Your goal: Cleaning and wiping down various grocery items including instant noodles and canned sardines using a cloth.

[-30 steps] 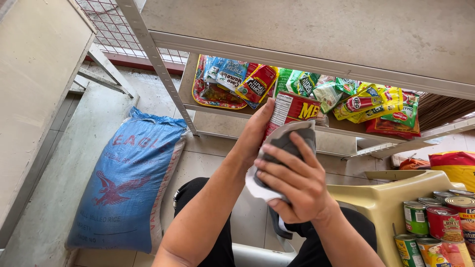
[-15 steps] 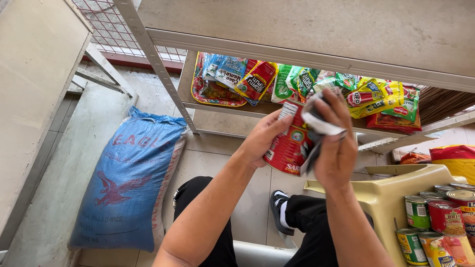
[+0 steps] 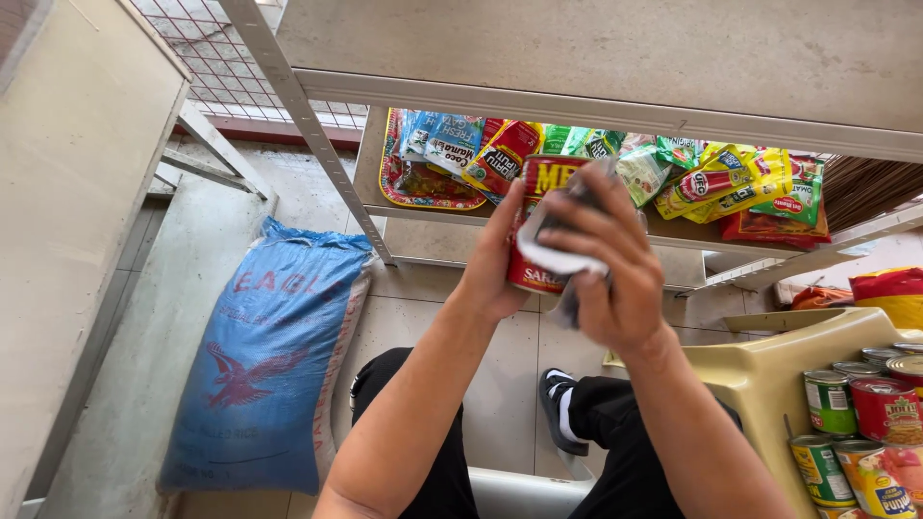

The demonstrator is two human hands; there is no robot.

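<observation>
One blue sack (image 3: 264, 370) leans lower left. At frame centre, left hand (image 3: 495, 264) grips one red can (image 3: 538, 226); right hand (image 3: 606, 264) presses one grey cloth (image 3: 562, 255) against it. Many snack packets (image 3: 673, 173) fill shelf (image 3: 423, 207) above. Six-odd tins (image 3: 856, 423) crowd lower right.

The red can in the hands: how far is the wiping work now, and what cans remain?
Done: nothing shows which cans are finished. In hand: the left hand holds the red can, and the right hand presses a grey cloth on its side. Left: possibly the cans on the beige plastic chair at right; whether they are wiped cannot be told.
</observation>
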